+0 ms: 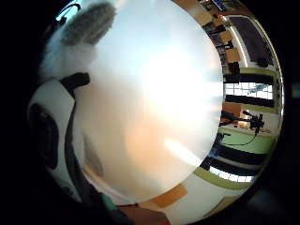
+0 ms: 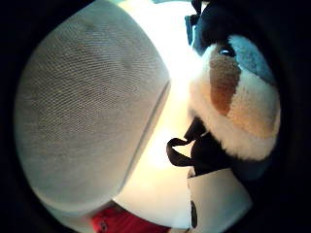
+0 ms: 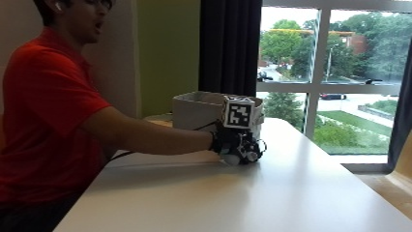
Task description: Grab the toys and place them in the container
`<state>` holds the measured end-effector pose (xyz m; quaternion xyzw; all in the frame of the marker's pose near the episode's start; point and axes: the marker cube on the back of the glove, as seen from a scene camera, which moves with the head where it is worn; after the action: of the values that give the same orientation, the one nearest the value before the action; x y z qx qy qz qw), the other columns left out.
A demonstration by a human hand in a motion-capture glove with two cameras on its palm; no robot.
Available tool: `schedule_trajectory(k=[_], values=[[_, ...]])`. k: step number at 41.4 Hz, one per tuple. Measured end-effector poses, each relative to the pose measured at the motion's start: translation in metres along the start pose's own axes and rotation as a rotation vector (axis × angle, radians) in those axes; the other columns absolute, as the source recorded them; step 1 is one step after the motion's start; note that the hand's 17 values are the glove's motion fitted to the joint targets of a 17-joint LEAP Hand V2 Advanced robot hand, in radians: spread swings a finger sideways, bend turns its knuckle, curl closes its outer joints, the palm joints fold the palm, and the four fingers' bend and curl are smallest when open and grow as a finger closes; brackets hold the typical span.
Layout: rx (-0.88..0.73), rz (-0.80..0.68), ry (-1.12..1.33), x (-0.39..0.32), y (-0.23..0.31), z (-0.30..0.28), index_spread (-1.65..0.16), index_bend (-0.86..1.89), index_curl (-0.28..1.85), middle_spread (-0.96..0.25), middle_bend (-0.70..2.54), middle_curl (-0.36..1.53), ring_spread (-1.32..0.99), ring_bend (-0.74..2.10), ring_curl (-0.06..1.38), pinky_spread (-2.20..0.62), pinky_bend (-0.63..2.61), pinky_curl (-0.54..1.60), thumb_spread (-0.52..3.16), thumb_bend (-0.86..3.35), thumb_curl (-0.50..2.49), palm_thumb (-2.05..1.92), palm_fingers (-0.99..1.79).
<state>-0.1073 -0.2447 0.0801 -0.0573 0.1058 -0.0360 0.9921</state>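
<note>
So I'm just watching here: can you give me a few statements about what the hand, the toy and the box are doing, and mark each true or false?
1. The gloved right hand is low over the white table. True.
2. A plush toy lies close against the palm. True.
3. The plush toy is plain red. False: it shows white, brown, orange and grey-blue patches.
4. The grey fabric container stands on the floor. False: it stands on the table, just behind the hand.
5. The hand is inside the container. False: it is in front of the container, over the tabletop.
</note>
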Motion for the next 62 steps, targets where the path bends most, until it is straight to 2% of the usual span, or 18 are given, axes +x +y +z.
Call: schedule_trajectory(k=[4,10,12,14,15,17,18,20,35,42,49,55,62], values=[[0.039,-0.020,0.020,0.001,-0.002,0.000,-0.45,0.14,0.32,-0.26,0.26,0.29,-0.35,0.85,0.41,-0.36,1.20,0.37,1.27,0.13,0.46,0.46,0.79],[0.134,-0.048,0.048,0.002,-0.009,0.001,-0.45,0.16,0.33,-0.33,0.31,0.33,-0.42,0.87,0.44,-0.44,1.16,0.39,1.16,0.13,0.52,0.54,0.84],[0.162,-0.052,0.055,0.003,-0.011,0.000,-0.46,0.22,0.35,-0.36,0.41,0.36,-0.44,0.90,0.45,-0.45,1.09,0.37,1.08,0.14,0.56,0.59,1.04],[0.193,-0.040,0.054,0.001,-0.015,0.000,-0.46,0.21,0.35,-0.37,0.42,0.37,-0.46,0.89,0.43,-0.46,1.05,0.35,1.02,0.13,0.58,0.61,1.05],[0.207,-0.035,0.054,0.000,-0.017,0.000,-0.47,0.26,0.38,-0.38,0.49,0.40,-0.45,0.93,0.46,-0.46,1.00,0.35,0.99,0.13,0.60,0.61,1.19],[0.227,-0.036,0.054,-0.001,-0.020,0.001,-0.47,0.27,0.40,-0.39,0.50,0.41,-0.46,0.93,0.46,-0.46,1.01,0.36,0.93,0.12,0.62,0.62,1.13],[0.232,-0.039,0.054,-0.001,-0.021,0.001,-0.47,0.32,0.43,-0.39,0.58,0.45,-0.45,0.98,0.49,-0.46,0.95,0.35,0.91,0.11,0.63,0.61,1.27],[0.232,-0.044,0.055,0.000,-0.023,0.001,-0.48,0.39,0.46,-0.39,0.67,0.48,-0.45,1.02,0.50,-0.46,0.91,0.34,0.86,0.10,0.65,0.60,1.34],[0.124,-0.005,-0.057,0.035,0.015,-0.013,-0.44,0.66,0.67,-0.35,0.95,0.64,-0.39,1.17,0.56,-0.45,0.91,0.38,0.58,0.05,0.79,0.60,1.29],[0.209,-0.113,0.014,0.040,0.039,-0.071,-0.41,0.71,0.73,-0.32,0.99,0.67,-0.38,1.20,0.57,-0.45,0.95,0.41,0.49,0.03,0.84,0.59,1.25],[0.310,-0.221,-0.004,0.017,0.056,-0.134,-0.39,0.72,0.77,-0.30,1.00,0.68,-0.38,1.22,0.57,-0.45,0.97,0.42,0.41,0.01,0.88,0.58,1.22],[0.345,-0.199,-0.053,-0.009,0.057,-0.169,-0.38,0.71,0.79,-0.29,1.00,0.68,-0.37,1.22,0.56,-0.45,0.97,0.43,0.36,-0.01,0.91,0.57,1.22],[0.375,-0.246,-0.110,-0.037,0.057,-0.207,-0.37,0.69,0.81,-0.28,1.00,0.68,-0.37,1.23,0.55,-0.45,0.97,0.43,0.32,-0.01,0.94,0.56,1.22]])
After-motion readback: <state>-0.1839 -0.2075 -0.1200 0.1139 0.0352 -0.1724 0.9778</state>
